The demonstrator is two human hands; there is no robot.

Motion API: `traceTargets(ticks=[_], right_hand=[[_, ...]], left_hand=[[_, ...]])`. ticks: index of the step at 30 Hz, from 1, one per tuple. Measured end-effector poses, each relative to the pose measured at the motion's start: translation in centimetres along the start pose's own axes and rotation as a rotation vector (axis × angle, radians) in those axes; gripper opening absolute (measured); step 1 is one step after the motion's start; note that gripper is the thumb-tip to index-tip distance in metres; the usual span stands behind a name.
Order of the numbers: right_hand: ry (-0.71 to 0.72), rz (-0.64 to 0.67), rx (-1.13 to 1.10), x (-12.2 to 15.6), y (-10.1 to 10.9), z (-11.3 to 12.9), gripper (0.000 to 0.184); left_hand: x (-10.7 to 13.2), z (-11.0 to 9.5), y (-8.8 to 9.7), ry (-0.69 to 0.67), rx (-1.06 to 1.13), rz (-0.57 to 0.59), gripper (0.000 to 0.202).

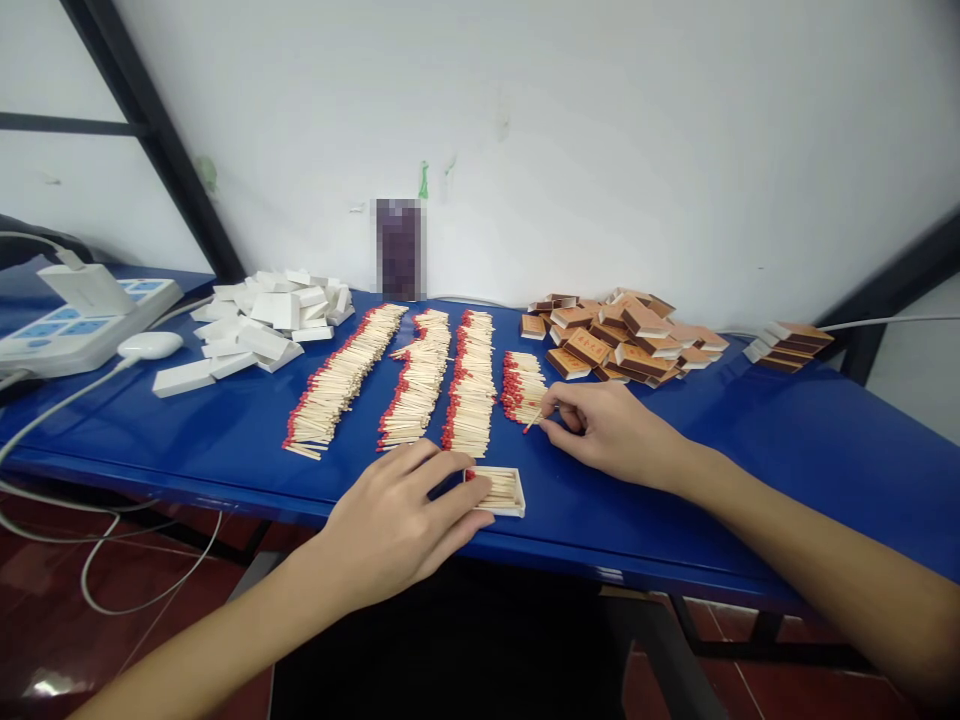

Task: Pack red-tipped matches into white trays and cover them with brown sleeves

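Note:
My left hand (401,520) rests near the front edge of the blue table (787,440), its fingers closed around the end of a small white tray (504,492) partly filled with red-tipped matches. My right hand (600,428) pinches a match (534,422) at the near end of the shortest row of matches (523,385). Three longer rows of matches (420,378) lie to the left of it.
A heap of white inner trays (255,325) lies at the back left. Orange matchbox sleeves (622,340) are piled at the back right, with a small stack (787,345) further right. A power strip (82,315) and cables sit at the far left. A white wall is behind.

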State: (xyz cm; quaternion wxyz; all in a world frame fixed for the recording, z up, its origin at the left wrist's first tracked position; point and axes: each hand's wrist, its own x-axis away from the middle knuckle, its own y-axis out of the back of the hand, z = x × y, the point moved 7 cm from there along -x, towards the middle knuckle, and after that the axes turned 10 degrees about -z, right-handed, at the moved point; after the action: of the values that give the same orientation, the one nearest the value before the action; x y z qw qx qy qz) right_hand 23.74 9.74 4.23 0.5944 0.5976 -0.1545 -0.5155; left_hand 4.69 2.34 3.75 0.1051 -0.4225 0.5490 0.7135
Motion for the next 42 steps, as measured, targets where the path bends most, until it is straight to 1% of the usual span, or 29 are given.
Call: traceTargets(ticks=[2,5,9,16,22,30,36,42], right_hand=[[0.016,-0.021,-0.003,0.0,0.1,0.1,0.005],[0.067,-0.054,-0.014,0.1,0.2,0.4,0.012],[0.12,-0.045,-0.032,0.1,0.1,0.7,0.01],[0.098,0.026,-0.046,0.1,-0.4,0.3,0.008],[0.077,0.074,-0.044,0.2,-0.5,0.6,0.008],[0.033,0.028,-0.028,0.1,-0.2,0.6,0.007],[0.075,0.043,0.014,0.2,-0.4,1.4,0.013],[0.067,-0.024,0.049,0.4,0.0,1.2,0.013]], left_hand=[[0.0,0.0,0.0,-0.001,-0.003,0.003,0.019],[0.0,0.0,0.0,-0.005,-0.012,0.013,0.019],[0.1,0.0,0.0,-0.008,-0.026,0.017,0.02],[0.1,-0.1,-0.1,-0.015,-0.016,0.006,0.02],[0.1,-0.1,-0.1,-0.012,-0.009,0.009,0.018],[0.1,0.0,-0.2,-0.01,-0.013,0.014,0.019],[0.1,-0.1,-0.1,-0.009,-0.005,0.012,0.019],[0.2,0.0,-0.2,-0.001,-0.006,0.029,0.019]])
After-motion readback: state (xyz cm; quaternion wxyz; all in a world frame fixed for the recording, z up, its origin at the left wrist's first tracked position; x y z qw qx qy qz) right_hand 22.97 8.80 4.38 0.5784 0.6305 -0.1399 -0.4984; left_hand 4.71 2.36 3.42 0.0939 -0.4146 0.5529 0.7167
